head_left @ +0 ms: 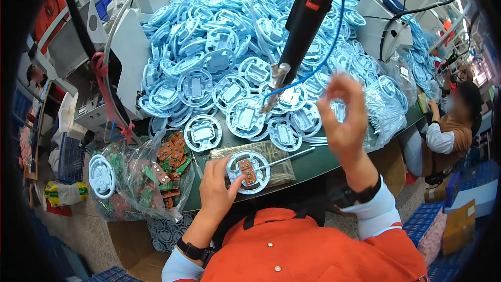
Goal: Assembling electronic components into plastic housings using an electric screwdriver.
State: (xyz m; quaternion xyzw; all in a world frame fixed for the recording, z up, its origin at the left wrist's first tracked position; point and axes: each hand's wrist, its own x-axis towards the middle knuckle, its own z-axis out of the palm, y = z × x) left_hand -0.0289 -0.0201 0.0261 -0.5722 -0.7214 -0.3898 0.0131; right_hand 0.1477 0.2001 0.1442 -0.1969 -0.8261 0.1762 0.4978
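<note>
A round pale-blue plastic housing (265,178) lies on a flat block (282,171) at the bench's near edge. On it sits a small brown circuit board (247,173). My left hand (217,184) grips the housing's left rim, its thumb at the board's lower edge. A thin pale rod (292,156) reaches from the board toward the right. My right hand (344,120) is raised right of the hanging black electric screwdriver (308,23), apart from it. Its fingers are curved and slightly blurred, with a gap between thumb and fingers.
A large heap of similar pale-blue housings (209,36) covers the bench behind. At left a clear bag (141,177) holds green and brown circuit boards, with one housing (102,176) on it. Plastic-wrapped parts (385,109) lie at right. A co-worker (451,125) sits beyond.
</note>
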